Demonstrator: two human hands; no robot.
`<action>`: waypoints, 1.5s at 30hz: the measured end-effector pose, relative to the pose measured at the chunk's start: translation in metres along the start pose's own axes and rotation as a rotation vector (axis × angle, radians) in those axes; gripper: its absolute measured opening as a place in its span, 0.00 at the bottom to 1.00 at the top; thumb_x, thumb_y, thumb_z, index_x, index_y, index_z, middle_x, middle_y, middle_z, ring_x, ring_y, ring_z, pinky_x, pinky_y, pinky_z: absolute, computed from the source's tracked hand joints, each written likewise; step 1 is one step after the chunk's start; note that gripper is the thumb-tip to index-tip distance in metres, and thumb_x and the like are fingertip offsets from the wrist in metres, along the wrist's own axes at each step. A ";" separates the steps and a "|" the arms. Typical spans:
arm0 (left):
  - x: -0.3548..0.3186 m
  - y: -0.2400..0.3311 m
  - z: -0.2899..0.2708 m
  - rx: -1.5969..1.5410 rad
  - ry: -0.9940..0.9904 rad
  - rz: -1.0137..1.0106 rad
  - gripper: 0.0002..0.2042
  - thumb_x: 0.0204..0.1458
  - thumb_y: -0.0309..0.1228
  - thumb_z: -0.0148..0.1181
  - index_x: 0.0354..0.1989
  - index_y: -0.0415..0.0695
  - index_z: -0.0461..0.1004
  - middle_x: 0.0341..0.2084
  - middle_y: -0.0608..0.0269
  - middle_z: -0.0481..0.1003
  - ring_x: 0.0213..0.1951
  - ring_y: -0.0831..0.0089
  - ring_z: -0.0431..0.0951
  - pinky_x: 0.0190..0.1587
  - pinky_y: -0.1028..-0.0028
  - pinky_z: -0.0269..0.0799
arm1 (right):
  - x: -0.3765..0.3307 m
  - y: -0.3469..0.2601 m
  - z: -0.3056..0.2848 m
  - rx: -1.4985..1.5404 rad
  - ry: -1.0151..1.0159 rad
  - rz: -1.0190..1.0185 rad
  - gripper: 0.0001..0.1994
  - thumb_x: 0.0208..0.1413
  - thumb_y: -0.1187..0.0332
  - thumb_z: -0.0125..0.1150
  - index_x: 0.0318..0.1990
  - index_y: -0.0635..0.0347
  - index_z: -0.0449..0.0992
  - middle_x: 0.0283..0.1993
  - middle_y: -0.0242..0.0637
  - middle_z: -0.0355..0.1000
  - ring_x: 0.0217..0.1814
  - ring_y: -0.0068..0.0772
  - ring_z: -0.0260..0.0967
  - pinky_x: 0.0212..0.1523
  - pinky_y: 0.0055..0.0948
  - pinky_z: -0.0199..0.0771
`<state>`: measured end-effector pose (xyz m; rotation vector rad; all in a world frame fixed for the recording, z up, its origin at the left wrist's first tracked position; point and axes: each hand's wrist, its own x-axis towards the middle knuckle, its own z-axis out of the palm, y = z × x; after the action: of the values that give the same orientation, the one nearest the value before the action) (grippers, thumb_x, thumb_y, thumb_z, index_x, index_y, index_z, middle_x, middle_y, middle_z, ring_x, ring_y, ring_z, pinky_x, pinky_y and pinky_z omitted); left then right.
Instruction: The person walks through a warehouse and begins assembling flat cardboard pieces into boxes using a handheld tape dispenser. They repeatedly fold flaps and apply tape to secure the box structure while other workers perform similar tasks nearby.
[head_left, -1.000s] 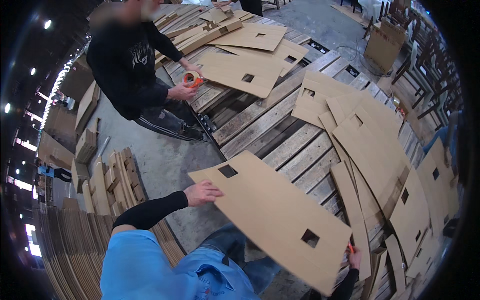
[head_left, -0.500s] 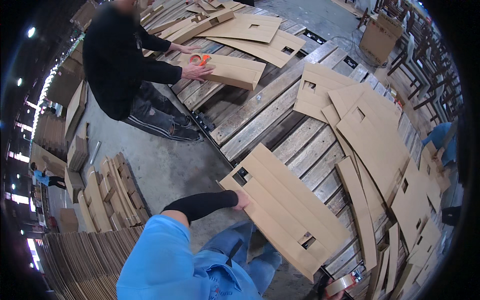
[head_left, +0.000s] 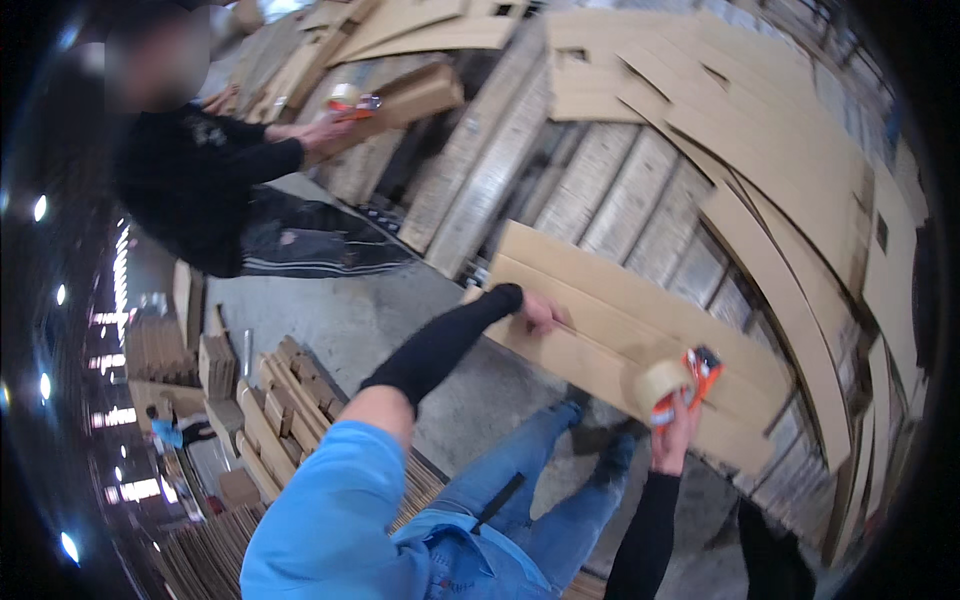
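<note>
My left hand [head_left: 538, 308] presses flat on the near left end of a folded brown cardboard box [head_left: 640, 320] that lies across the wooden pallet edge in front of me. My right hand [head_left: 674, 438] is raised over the box's right part and grips an orange tape dispenser [head_left: 678, 382] with a roll of tan tape on it. My legs in blue jeans [head_left: 540, 490] show below the box.
A person in black [head_left: 215, 190] crouches at the upper left, holding another tape dispenser [head_left: 350, 100] against a folded box [head_left: 410, 100]. Wooden pallets [head_left: 590, 190] carry many flat cardboard sheets [head_left: 790, 170]. Stacks of cardboard [head_left: 270, 420] stand on the concrete floor at left.
The flat sheet has been folded into a narrower box lying before me. My right hand has come up into view with the tape dispenser. The other person has shifted their box and tapes it.
</note>
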<state>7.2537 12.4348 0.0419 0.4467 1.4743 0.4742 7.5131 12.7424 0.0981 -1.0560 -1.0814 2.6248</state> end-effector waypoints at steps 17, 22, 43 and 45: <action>0.019 0.186 0.010 0.807 0.496 -0.032 0.29 0.44 0.52 0.69 0.48 0.43 0.77 0.37 0.44 0.80 0.43 0.47 0.81 0.49 0.52 0.77 | 0.011 0.019 -0.031 0.082 -0.053 -0.175 0.28 0.52 0.76 0.60 0.63 0.66 0.67 0.56 0.43 0.74 0.56 0.37 0.76 0.58 0.37 0.76; -0.009 0.101 0.095 0.473 0.575 0.173 0.22 0.53 0.41 0.62 0.52 0.39 0.76 0.46 0.43 0.77 0.48 0.44 0.78 0.54 0.53 0.74 | 0.010 0.035 -0.026 -0.003 -0.047 -0.344 0.32 0.44 0.73 0.61 0.61 0.71 0.68 0.58 0.42 0.74 0.56 0.33 0.74 0.60 0.33 0.70; 0.047 0.131 0.279 0.688 1.051 0.235 0.19 0.39 0.41 0.72 0.37 0.46 0.75 0.61 0.40 0.60 0.61 0.44 0.60 0.60 0.48 0.57 | -0.026 -0.058 -0.091 0.262 0.026 -0.278 0.35 0.47 0.76 0.53 0.68 0.66 0.60 0.61 0.48 0.70 0.60 0.41 0.73 0.60 0.37 0.76; 0.053 0.163 0.261 0.735 1.019 0.354 0.16 0.39 0.39 0.70 0.36 0.49 0.76 0.60 0.41 0.61 0.61 0.45 0.61 0.60 0.47 0.56 | -0.036 -0.084 -0.082 0.121 0.049 -0.373 0.32 0.46 0.77 0.52 0.65 0.71 0.63 0.60 0.47 0.72 0.59 0.38 0.73 0.59 0.36 0.75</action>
<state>7.5115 12.6008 0.1016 1.1704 2.5870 0.4398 7.5801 12.8394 0.1327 -0.7999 -0.9845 2.3222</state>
